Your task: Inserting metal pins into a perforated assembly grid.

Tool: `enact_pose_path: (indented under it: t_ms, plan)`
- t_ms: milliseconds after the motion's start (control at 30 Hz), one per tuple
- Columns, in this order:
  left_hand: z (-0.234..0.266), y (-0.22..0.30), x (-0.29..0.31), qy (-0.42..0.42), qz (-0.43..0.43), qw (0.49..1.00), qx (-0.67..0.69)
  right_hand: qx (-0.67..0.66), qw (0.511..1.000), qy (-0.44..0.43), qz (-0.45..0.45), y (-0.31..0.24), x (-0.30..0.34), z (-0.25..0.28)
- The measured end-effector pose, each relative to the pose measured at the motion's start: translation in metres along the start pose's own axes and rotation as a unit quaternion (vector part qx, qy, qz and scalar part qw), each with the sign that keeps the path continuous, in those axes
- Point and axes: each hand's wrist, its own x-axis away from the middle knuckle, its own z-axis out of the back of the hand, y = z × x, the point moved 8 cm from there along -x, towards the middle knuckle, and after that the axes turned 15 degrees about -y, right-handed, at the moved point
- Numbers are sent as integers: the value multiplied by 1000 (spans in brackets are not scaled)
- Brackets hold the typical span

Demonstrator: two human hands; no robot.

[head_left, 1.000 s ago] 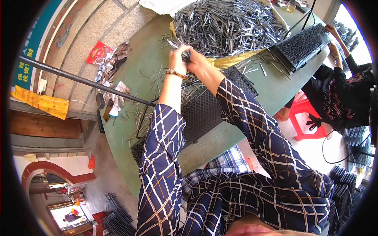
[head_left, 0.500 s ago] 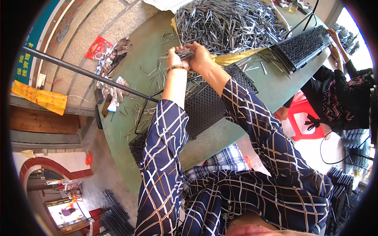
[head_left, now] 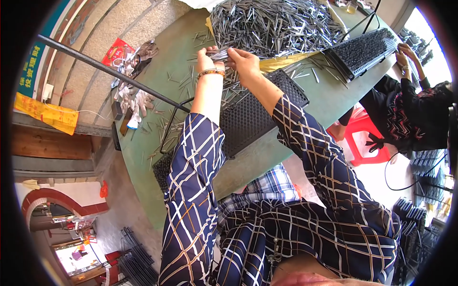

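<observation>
Over the near edge of a big heap of thin grey metal strips (head_left: 281,31), both my hands are raised close together. A small bundle of the metal strips (head_left: 219,54) lies across my left hand (head_left: 206,62), whose fingers are curled around it. My right hand (head_left: 245,65) pinches the right end of that bundle between thumb and fingers. Below my wrists, partly behind my forearms, is a long black tray full of round holes (head_left: 253,119). Loose strips (head_left: 183,88) are scattered on the green table (head_left: 143,164) beside it.
A black rod (head_left: 109,74) slants in from the left. Gloves (head_left: 138,100) and a red packet (head_left: 117,52) lie at the left edge. Farther right stands a densely filled black tray (head_left: 365,53), near a co-worker in black (head_left: 405,112) and a red stool (head_left: 362,138).
My hands have risen slightly and shifted a little left. My right hand has turned from cupping under the strips to pinching their right end, leaving more of the bundle visible.
</observation>
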Motion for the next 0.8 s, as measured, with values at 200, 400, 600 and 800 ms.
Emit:
enact_pose_path:
  t_ms: [200, 400, 600, 800]
  plan:
    - [-14, 7, 24, 23, -64, 995, -76, 4, 998, 48, 29, -3, 15, -3]
    - [-8, -7, 30, 72, -22, 990, -123, 222, 970, -80, 57, -35, 33, -6]
    - [7, -5, 12, 22, 103, 994, -12, 464, 866, -100, 154, -77, 80, 4]
    - [-53, 14, 102, -207, 205, 956, -36, 741, 572, -285, 207, -8, 112, -16]
